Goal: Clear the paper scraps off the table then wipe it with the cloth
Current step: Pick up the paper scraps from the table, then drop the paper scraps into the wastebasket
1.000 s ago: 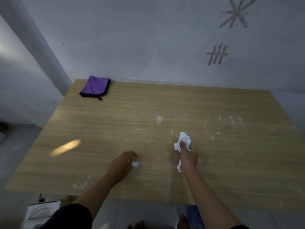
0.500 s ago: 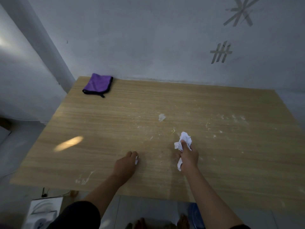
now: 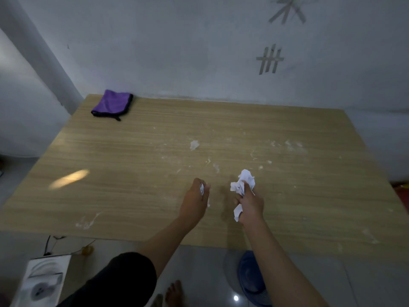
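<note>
Paper scrap [image 3: 194,145] lies loose on bench [image 3: 132,196], straight ahead of left hand [image 3: 194,202] & nearer it than right hand [image 3: 251,203]; left grip pinches a small bit [image 3: 201,189], right grip clamps a crumpled wad [image 3: 243,182]; cloth [image 3: 112,105] at far-left corner.

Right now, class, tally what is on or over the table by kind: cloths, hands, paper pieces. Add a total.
Cloths: 1 (purple cloth)
Hands: 2 (left hand, right hand)
Paper pieces: 3 (crumpled wad held right, small scrap pinched left, loose scrap lying beyond them; tiny flecks not counted)
Total: 6
</note>
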{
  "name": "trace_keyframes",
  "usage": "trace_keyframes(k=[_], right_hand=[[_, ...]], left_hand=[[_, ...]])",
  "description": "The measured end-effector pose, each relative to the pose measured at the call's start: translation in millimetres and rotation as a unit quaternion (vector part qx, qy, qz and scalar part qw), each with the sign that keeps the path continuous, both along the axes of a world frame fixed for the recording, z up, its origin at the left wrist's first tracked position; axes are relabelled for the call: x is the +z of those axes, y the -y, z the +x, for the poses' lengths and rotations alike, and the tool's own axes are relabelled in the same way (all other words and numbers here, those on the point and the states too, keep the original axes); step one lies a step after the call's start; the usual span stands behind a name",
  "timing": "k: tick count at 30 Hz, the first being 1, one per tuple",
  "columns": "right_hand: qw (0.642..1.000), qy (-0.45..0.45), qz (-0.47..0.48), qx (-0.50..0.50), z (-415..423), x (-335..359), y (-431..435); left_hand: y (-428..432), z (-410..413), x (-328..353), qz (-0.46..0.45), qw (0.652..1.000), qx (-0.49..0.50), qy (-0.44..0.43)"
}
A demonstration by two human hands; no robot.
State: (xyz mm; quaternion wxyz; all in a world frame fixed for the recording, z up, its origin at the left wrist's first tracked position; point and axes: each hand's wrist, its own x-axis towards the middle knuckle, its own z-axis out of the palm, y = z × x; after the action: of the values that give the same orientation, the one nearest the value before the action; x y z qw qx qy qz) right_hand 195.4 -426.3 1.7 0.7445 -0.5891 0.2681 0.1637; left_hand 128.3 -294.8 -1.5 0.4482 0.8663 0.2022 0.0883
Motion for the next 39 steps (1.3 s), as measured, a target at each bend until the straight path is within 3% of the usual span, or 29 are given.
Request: trace_keyframes(k=[11,18,20,25,29,31,34,39], right_hand=[[0.998,-0.018,-0.053,0.019,-51.6,-19.4,167.8],[0.994,-0.095,-0.061,-0.002,-93.0,-64.6,261.5],[0.992,-0.115,-0.050,-0.010,-100.3,-80.1,272.9],[0.993,-0.108,-0.034,-0.034,-104.7,-132.1,284.8],[0.992,-0.115,-0.039,-0.031,-100.3,-196.3,285.9],[0.989,-0.135,-0.018,-0.053,-95.7,-233.3,281.8],[0.975,-0.199,0.072,-0.064,-90.8,-294.8,278.7],[0.972,-0.209,0.089,-0.062,-86.9,-406.0,283.8]], left_hand=[[174.4,-51.5,-38.1,-0.072,0.996,-0.047,-0.018],[257.2,-72.3,-69.7,-0.098,0.990,-0.093,-0.046],[272.1,-73.3,-82.8,-0.116,0.988,-0.069,-0.070],[294.9,-66.7,-133.3,-0.203,0.964,0.107,-0.135],[303.5,-60.0,-188.4,-0.164,0.957,0.019,-0.240],[306.4,-54.9,-221.9,-0.179,0.946,0.014,-0.268],[310.5,-44.1,-276.0,-0.214,0.919,0.085,-0.320],[310.7,-22.8,-366.3,-0.379,0.833,0.236,-0.327]])
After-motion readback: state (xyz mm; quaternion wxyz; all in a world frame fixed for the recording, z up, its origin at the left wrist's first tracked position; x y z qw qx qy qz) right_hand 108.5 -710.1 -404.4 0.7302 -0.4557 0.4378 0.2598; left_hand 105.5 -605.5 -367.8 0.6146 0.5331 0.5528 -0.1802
